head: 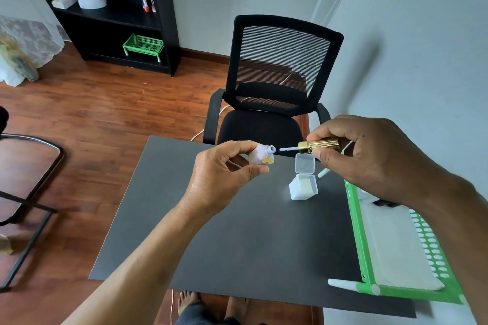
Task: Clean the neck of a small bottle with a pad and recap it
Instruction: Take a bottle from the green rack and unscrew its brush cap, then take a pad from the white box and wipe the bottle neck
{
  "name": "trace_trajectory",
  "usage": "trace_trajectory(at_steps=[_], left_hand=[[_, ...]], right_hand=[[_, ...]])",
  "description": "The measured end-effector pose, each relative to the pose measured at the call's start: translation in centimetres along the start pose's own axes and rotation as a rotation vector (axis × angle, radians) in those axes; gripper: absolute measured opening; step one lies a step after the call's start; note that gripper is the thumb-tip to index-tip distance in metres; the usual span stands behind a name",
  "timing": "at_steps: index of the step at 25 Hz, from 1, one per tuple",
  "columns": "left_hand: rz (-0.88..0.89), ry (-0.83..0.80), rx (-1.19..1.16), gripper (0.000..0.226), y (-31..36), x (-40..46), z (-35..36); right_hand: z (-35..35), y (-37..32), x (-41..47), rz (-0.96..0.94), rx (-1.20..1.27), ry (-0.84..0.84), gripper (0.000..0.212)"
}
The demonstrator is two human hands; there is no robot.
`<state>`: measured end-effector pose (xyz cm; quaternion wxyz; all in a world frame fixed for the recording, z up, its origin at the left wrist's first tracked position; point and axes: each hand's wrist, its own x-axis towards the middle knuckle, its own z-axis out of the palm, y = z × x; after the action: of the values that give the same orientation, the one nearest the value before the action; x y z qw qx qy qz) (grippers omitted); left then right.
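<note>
My left hand point(221, 174) grips a small pale lilac bottle point(260, 156) tilted on its side, its open neck pointing right. A gold heart charm sits on the bottle's front. My right hand point(369, 155) holds the gold ribbed cap point(318, 145) by its barrel, with its white brush point(287, 149) pointing left at the bottle's mouth, a small gap between them. Below the cap, a small clear plastic box point(303, 187) stands on the dark table point(237, 232) with its hinged lid open; pale pads show inside.
A green plastic basket point(364, 240) holding a white cloth lies along the table's right edge, under my right forearm. A black mesh office chair point(277, 82) stands beyond the table's far edge. A black shelf unit is at the back left. The wall runs close on the right.
</note>
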<state>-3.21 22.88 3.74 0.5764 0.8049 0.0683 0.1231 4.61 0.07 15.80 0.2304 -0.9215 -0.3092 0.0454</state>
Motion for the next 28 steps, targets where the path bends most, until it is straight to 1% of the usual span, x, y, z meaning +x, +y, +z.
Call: trace_trajectory(at_steps=[2,3,5,6,8,9,10,12,14,15,17,18,21,24,28], left_hand=[[-0.009,0.015,-0.031,0.032,-0.1,-0.3,-0.1],[-0.024,0.024,-0.056,0.031,-0.2,-0.6,-0.1],[-0.055,0.04,-0.103,0.03,-0.6,-1.0,-0.4],[-0.069,0.049,-0.117,0.029,-1.0,-1.3,-0.6],[-0.091,0.074,-0.12,0.026,-1.7,-2.0,-1.3],[-0.102,0.081,-0.107,0.026,-2.2,-2.4,-1.6],[-0.115,0.085,-0.09,0.026,-2.6,-2.9,-1.8],[-0.139,0.083,-0.062,0.028,-3.2,-3.8,-2.4],[-0.159,0.081,-0.043,0.03,-3.8,-4.3,-2.7],[-0.171,0.08,-0.024,0.031,-4.1,-4.6,-2.9],[-0.19,0.086,0.013,0.033,-4.7,-4.9,-3.0],[-0.199,0.083,0.026,0.034,-5.1,-5.0,-3.0],[-0.206,0.057,0.044,0.033,-6.3,-5.2,-3.0],[-0.215,0.027,0.054,0.031,-7.2,-5.2,-2.9],[-0.248,0.001,0.027,0.029,-8.2,-4.9,-2.8]], right_hand=[[0.9,1.4,-0.6,0.05,0.117,0.05,0.012],[1.8,2.0,-0.9,0.082,0.226,0.063,0.016],[4.7,3.0,-1.4,0.145,0.522,0.075,0.027],[6.7,3.4,-1.5,0.185,0.661,0.08,0.029],[11.3,4.3,-1.7,0.302,0.888,0.09,0.026],[13.7,4.8,-1.7,0.37,0.958,0.079,0.025],[16.1,5.3,-1.6,0.425,0.977,0.058,0.022],[20.3,5.9,-1.3,0.503,0.935,0.02,0.014],[23.9,6.5,-0.7,0.558,0.866,0.041,0.01],[25.5,6.7,-0.3,0.57,0.781,0.077,0.009],[28.0,7.2,0.6,0.566,0.628,0.159,0.008],[29.2,7.4,1.0,0.566,0.604,0.191,0.007],[32.5,8.4,2.1,0.552,0.569,0.266,0.015],[34.6,8.9,2.8,0.526,0.524,0.332,0.015],[35.9,9.0,3.1,0.465,0.429,0.369,0.015]])
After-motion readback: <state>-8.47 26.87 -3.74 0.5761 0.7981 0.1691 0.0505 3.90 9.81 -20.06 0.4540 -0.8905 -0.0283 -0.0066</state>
